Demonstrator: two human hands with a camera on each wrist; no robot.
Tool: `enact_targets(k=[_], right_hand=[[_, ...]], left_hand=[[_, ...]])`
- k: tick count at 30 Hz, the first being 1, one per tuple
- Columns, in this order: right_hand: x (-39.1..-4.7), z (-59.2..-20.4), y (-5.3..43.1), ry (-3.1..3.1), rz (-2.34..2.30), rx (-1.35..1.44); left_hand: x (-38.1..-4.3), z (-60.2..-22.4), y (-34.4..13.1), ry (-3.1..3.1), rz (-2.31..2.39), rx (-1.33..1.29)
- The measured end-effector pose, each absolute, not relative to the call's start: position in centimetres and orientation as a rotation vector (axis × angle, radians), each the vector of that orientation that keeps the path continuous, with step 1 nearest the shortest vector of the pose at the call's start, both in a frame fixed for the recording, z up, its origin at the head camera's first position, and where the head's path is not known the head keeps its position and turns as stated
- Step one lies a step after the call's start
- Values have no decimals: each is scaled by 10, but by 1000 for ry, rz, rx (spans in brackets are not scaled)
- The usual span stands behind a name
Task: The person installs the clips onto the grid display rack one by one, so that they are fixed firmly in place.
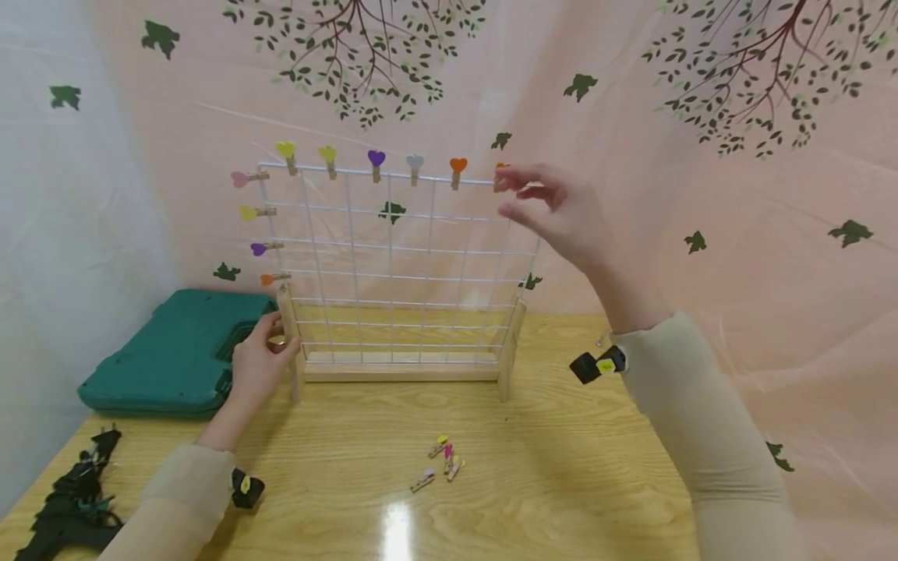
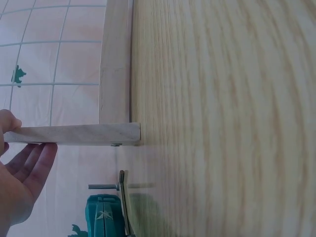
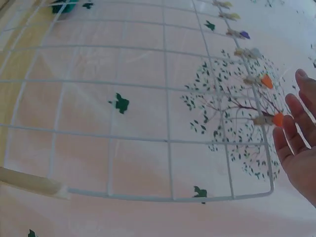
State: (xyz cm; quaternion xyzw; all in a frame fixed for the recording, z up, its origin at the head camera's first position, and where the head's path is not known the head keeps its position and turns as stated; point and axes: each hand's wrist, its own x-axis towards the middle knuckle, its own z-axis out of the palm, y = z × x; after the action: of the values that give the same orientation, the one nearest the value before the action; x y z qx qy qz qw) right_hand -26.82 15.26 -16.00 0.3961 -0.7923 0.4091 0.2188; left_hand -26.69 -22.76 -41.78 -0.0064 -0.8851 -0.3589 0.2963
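Wooden loose clips (image 1: 454, 469) lay lower ctr of head view, axes mixed. L hand (image 1: 259, 360), mid-left, pinched stand post (image 2: 94, 134). R hand (image 1: 557, 209), upper right of ctr, fingers apart just beside orange-heart clip (image 3: 266, 119), clipped atop wire grid (image 3: 167, 89), long axis vert., heart up.

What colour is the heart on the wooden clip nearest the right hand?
Orange heart, clearest in the right wrist view.

- The grid (image 1: 390, 251) is standing in a stand (image 1: 400, 373) on the table (image 1: 561, 467).
- Clips (image 1: 376, 159) are sitting along its top and left.
- Loose clips (image 1: 448, 452) are lying in front.
- A case (image 1: 161, 351) is lying left of it.
- A cloth (image 1: 631, 171) is hanging behind.
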Motion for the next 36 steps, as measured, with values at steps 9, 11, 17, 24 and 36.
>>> enact_targets(k=[9, 11, 17, 24, 36], right_hand=[[-255, -264, 142, -2360, 962, 1354], [-258, -292, 140, -2397, 947, 1387], [-256, -366, 135, -2562, 964, 1435], [-261, -428, 140, -2803, 1113, 1463], [-274, -457, 137, -2866, 1062, 1682]], left_hand=[[-267, -417, -228, -2353, -969, -10], [-267, -417, -229, -2349, -964, -2], [-269, -418, -229, -2331, -962, -10], [-270, -420, -229, -2342, -972, -8], [-268, -418, -228, -2347, -982, 3]])
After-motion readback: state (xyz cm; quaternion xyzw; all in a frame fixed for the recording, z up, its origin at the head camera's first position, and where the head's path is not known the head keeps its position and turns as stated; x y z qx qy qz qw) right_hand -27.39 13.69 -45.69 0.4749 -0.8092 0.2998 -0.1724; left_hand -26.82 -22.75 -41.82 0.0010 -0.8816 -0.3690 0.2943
